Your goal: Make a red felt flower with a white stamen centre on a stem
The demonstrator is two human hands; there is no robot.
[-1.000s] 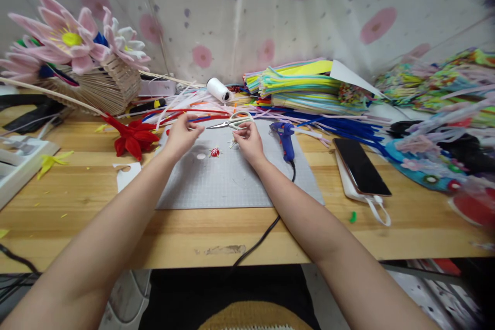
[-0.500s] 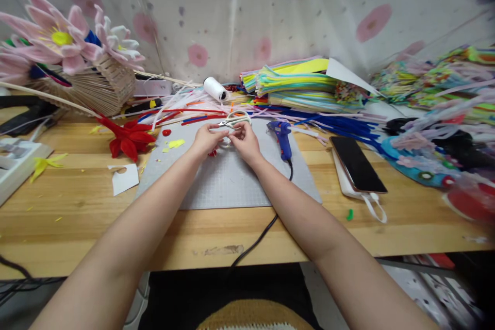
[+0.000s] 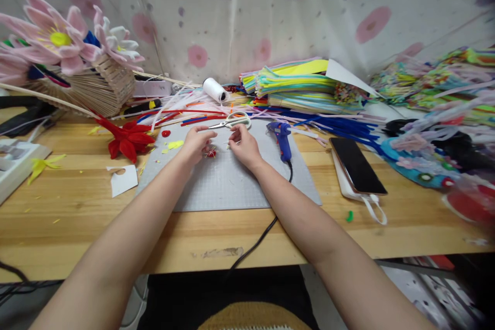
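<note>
Over the grey cutting mat (image 3: pixel 232 191), my left hand (image 3: pixel 195 147) has its fingers curled beside a small red piece (image 3: pixel 211 153) with thin pale strands over it. What its fingertips hold is too small to make out. My right hand (image 3: pixel 245 147) is a short way to the right, thumb and fingers pinched on a tiny white strand (image 3: pixel 228 143). Just beyond both hands lie scissors (image 3: pixel 235 121) with pale handles, blades pointing left. Yellow scraps (image 3: pixel 175 144) and a small red bit (image 3: pixel 166 133) rest left of my left hand.
A blue glue gun (image 3: pixel 284 142) lies on the mat's right side, its black cord running to the front edge. Farther right is a phone (image 3: pixel 358 165). A red flower (image 3: pixel 129 140) stands left. Behind are a white thread spool (image 3: pixel 214 89) and pipe-cleaner bundles (image 3: pixel 301 82).
My hands, close together before, have moved apart; the left went left and slightly down. The red piece with pale strands and the scissor blades now show more fully.
</note>
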